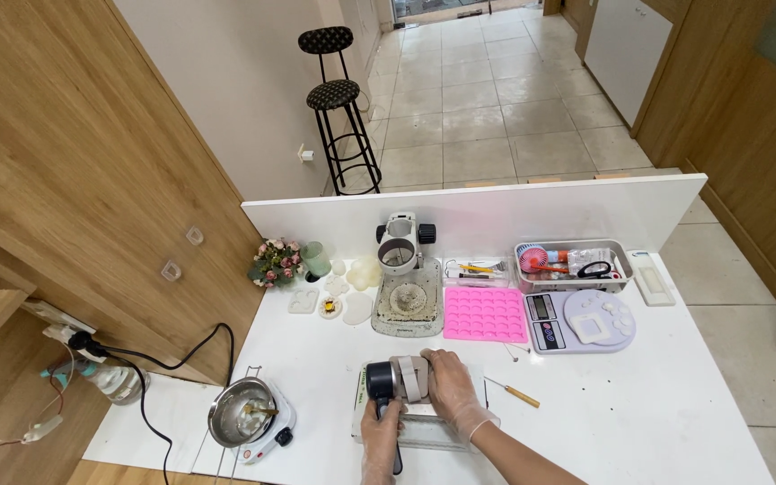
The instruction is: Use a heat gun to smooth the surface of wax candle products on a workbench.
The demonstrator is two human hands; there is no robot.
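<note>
On the white counter (639, 422), the left hand (381, 429) is closed around the black handle of a heat gun (386, 382). The right hand (451, 384) grips a pale mould (410, 377) at the gun's 3 o'clock. A pink silicone mould (485, 313) lies at 12 o'clock and a wooden-handled pick (515, 392) at 3 o'clock.

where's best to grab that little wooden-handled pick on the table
Grip the wooden-handled pick by its tan handle, the thicker end nearer the right table edge, coming from above. It lies flat and apart from other things; its thin metal tip points towards the right hand.
</note>
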